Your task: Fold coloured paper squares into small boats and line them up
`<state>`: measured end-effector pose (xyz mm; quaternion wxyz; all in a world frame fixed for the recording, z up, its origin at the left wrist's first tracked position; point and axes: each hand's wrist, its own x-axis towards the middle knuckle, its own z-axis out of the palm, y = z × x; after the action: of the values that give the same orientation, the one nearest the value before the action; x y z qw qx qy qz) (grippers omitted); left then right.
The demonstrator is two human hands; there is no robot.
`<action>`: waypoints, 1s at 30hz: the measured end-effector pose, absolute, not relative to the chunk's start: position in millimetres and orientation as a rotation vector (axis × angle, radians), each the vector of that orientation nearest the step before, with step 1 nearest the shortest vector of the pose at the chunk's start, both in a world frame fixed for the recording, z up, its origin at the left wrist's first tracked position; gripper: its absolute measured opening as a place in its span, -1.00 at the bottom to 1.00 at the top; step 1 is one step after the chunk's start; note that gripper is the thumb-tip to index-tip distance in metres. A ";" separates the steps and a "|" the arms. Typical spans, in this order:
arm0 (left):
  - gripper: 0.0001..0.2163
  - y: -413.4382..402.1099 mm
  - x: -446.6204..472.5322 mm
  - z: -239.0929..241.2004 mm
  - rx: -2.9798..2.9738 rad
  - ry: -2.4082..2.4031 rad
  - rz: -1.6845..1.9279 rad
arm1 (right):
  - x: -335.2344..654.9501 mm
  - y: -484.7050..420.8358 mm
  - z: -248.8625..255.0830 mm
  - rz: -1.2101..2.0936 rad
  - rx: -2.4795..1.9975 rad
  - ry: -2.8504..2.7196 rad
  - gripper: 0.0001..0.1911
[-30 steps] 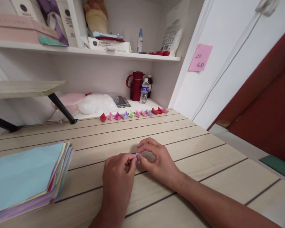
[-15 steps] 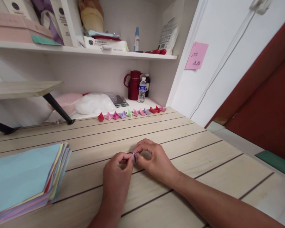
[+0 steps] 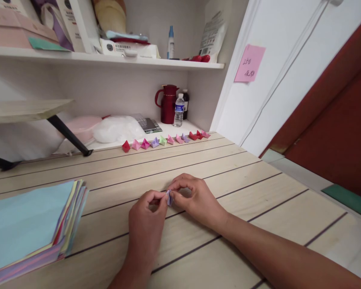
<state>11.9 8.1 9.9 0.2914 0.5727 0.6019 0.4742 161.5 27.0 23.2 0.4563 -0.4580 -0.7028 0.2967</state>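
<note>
Between my two hands is a small piece of folded purple paper (image 3: 169,198), pinched at both sides just above the wooden table (image 3: 216,261). My left hand (image 3: 149,214) is closed, thumb and forefinger on its left edge. From the right, my right hand (image 3: 195,198) grips it the same way with thumb and fingertips. The fingers cover much of the paper, so its full shape is hidden. Beyond the hands, a row of little folded paper boats (image 3: 155,142) in red, pink, purple and green lines the table's far edge.
A stack of coloured paper sheets (image 3: 27,220) lies at the left, light blue on top. Behind it stands a small black-legged wooden shelf (image 3: 27,110). A red jug (image 3: 168,105) and a water bottle (image 3: 178,110) stand at the back, under a loaded white shelf (image 3: 108,60).
The view has shifted slightly, so the background sits a little higher and further left. Both hands still pinch the purple paper, with barely any movement of the fingers.
</note>
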 end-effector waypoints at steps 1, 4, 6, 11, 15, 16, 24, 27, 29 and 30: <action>-0.88 7.9 11.7 9.4 1.533 1.601 1.265 | 161.4 27.0 23.2 0.737 -1.136 -1.733 -0.83; -0.88 7.3 11.6 7.5 1.567 1.591 1.278 | 161.2 26.7 23.5 0.739 -1.164 -1.742 -0.83; -0.88 7.3 12.1 6.2 1.608 1.583 1.292 | 161.0 26.3 23.7 0.722 -1.192 -1.755 -0.82; -0.89 9.7 13.6 3.1 1.700 1.561 1.329 | 160.8 25.5 24.0 0.643 -1.246 -1.791 -0.85; -0.93 11.9 10.7 1.7 1.738 1.572 1.397 | 163.2 26.9 22.3 0.587 -1.257 -1.832 -0.89; -0.94 12.1 9.6 1.7 1.749 1.574 1.415 | 164.1 27.4 21.6 0.575 -1.253 -1.840 -0.89; -0.91 12.3 9.1 1.4 1.911 1.575 1.429 | 166.4 27.1 22.6 0.508 -1.213 -1.937 -0.86; -0.91 11.9 8.4 1.0 1.997 1.590 1.431 | 166.3 26.5 23.9 0.470 -1.180 -1.973 -0.85; -0.91 11.8 7.4 1.2 2.022 1.596 1.428 | 166.5 26.7 23.6 0.440 -1.157 -1.996 -0.86; -0.91 11.8 7.0 1.5 2.029 1.602 1.427 | 166.6 26.9 23.2 0.428 -1.147 -2.005 -0.86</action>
<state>7.0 11.8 1.5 0.0943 0.6842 0.5400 0.4810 166.6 26.9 23.2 0.3862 -0.4504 -0.7873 0.1680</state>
